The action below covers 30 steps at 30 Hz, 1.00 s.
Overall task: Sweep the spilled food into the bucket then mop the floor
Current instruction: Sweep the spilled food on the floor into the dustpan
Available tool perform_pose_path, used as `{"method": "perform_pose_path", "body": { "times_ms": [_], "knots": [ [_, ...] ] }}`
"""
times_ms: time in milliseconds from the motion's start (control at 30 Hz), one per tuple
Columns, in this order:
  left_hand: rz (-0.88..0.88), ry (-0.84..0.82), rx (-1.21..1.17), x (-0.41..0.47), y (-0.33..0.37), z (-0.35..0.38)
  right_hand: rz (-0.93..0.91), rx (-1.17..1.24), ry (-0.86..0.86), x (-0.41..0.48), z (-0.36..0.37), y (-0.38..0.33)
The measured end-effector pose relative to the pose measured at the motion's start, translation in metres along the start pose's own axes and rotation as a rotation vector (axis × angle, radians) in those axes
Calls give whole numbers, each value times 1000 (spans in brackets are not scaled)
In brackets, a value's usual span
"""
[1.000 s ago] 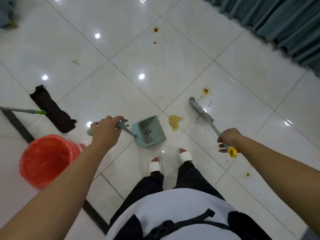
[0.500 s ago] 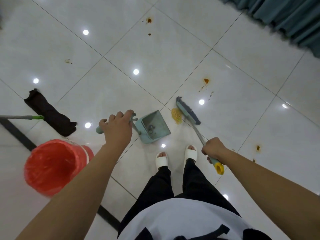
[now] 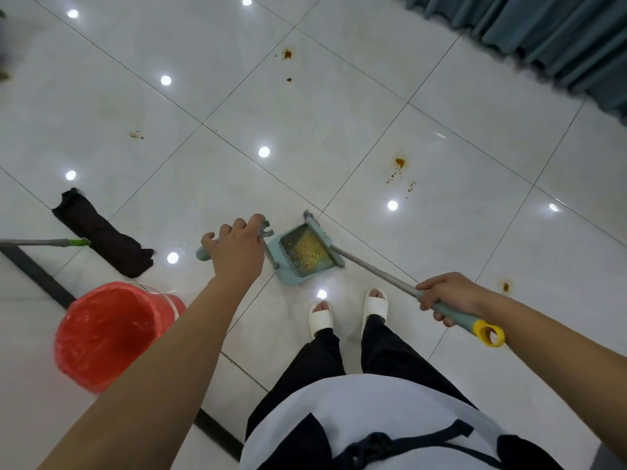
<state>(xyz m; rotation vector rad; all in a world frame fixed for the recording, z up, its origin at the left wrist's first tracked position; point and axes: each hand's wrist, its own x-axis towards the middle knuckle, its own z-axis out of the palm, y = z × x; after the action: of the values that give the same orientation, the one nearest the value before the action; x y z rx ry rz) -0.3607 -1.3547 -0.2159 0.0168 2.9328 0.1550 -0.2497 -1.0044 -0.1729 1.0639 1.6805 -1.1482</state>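
Note:
My left hand (image 3: 235, 247) grips the handle of a teal dustpan (image 3: 288, 274) resting on the white tiled floor just ahead of my feet. Yellow crumbs (image 3: 307, 252) lie inside the pan. My right hand (image 3: 444, 295) holds the teal broom (image 3: 369, 268) by its grey shaft near the yellow end cap. The broom head lies along the pan's right mouth edge. A red bucket (image 3: 108, 334) with a red liner stands at the lower left. Orange-brown stains (image 3: 399, 163) mark the tiles farther out.
A mop with a dark cloth head (image 3: 101, 234) and green-tipped pole lies at the left. More stains show at the far middle (image 3: 287, 54), the left (image 3: 136, 135) and the right (image 3: 505, 286). Teal curtains (image 3: 556, 39) hang at the top right. A dark floor strip (image 3: 37, 273) runs past the bucket.
The broom swept leftward and pushed the yellow crumb pile off the tile into the dustpan. Both hands kept their grips.

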Motion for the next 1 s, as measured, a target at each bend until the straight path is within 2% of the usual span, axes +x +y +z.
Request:
{"method": "perform_pose_path", "body": {
  "times_ms": [267,567,833,1000],
  "knots": [
    [6,-106,-10,1,-13,-8,-66,-66,96,-1,-34,-18],
    [-27,-136,1,-3,-37,-16,-33,-117,153,39,-9,-47],
    [-46,-141,21,-3,-52,-11,-2,-148,47,40,57,-24],
    [-34,-104,27,-8,-47,-8,26,-151,-81,23,70,-20]
  ]
}}
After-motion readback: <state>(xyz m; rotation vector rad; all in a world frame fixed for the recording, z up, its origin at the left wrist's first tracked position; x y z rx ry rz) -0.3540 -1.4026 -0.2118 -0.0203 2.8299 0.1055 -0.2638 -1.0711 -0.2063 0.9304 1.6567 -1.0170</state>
